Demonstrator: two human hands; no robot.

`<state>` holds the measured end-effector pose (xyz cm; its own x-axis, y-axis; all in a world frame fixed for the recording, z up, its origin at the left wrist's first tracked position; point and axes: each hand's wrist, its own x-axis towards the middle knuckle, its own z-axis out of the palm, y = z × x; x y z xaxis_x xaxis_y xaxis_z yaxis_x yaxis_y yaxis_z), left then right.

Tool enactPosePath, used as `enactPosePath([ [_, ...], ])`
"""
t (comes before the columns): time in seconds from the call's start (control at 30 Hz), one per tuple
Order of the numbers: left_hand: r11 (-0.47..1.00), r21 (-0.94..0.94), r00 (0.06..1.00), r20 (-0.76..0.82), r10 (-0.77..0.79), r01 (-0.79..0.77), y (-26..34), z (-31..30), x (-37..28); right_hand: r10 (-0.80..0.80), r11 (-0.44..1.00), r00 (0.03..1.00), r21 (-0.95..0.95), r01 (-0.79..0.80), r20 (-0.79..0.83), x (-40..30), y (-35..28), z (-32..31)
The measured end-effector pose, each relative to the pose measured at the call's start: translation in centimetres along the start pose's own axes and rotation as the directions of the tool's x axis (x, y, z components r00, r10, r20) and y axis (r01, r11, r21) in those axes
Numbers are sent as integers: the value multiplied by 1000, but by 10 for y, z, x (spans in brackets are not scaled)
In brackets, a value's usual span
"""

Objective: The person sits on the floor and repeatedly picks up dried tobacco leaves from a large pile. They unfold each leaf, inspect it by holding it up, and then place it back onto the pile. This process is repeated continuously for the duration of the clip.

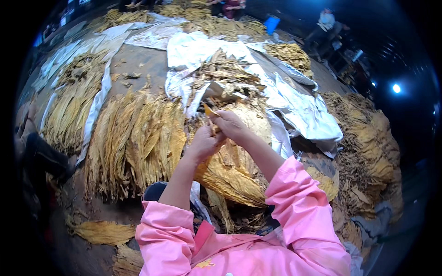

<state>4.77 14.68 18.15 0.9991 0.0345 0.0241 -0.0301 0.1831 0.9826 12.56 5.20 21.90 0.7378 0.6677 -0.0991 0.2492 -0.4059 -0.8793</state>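
My left hand (206, 139) and my right hand (229, 126) meet in the middle of the view, both closed around the stem ends of dried tobacco leaves. A small yellow leaf piece (208, 109) sticks up beyond the fingers. Below the hands, long golden-brown tobacco leaves (231, 179) hang towards my lap; how they join what is gripped is partly hidden by my hands and forearms. Left of the hands lies a broad row of dried tobacco leaves (138, 141), side by side. Just beyond the hands is a heap of darker, crumpled leaves (226, 74).
White woven sheets (307, 114) spread ahead and to the right. A large leaf pile (367, 148) rises at the right. Another leaf row (74, 107) lies far left, near a person's leg (45, 155). Loose leaves (103, 232) rest on the ground. A blue container (272, 24) and people stand farther off.
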Motion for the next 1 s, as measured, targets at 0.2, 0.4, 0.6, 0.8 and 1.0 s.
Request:
enactPosePath([
  [0.2,946,272,979,151,138,-175,16,15,-15,310,920,947,278,-276,-86,11,70,-36],
  [0.4,986,-107,991,-58,120,-126,8,6,-5,429,640,899,-733,-232,90,13,110,-69],
  [0.6,981,-162,946,-320,52,-108,15,-18,-3,250,730,932,683,-3,-263,8,122,-89],
  [0.8,905,-363,912,-405,60,-221,12,-36,6,210,878,944,375,-297,254,-50,163,-11],
  [1.0,784,-608,945,-313,-97,-121,5,-47,20,258,880,919,320,-351,298,-85,186,21],
])
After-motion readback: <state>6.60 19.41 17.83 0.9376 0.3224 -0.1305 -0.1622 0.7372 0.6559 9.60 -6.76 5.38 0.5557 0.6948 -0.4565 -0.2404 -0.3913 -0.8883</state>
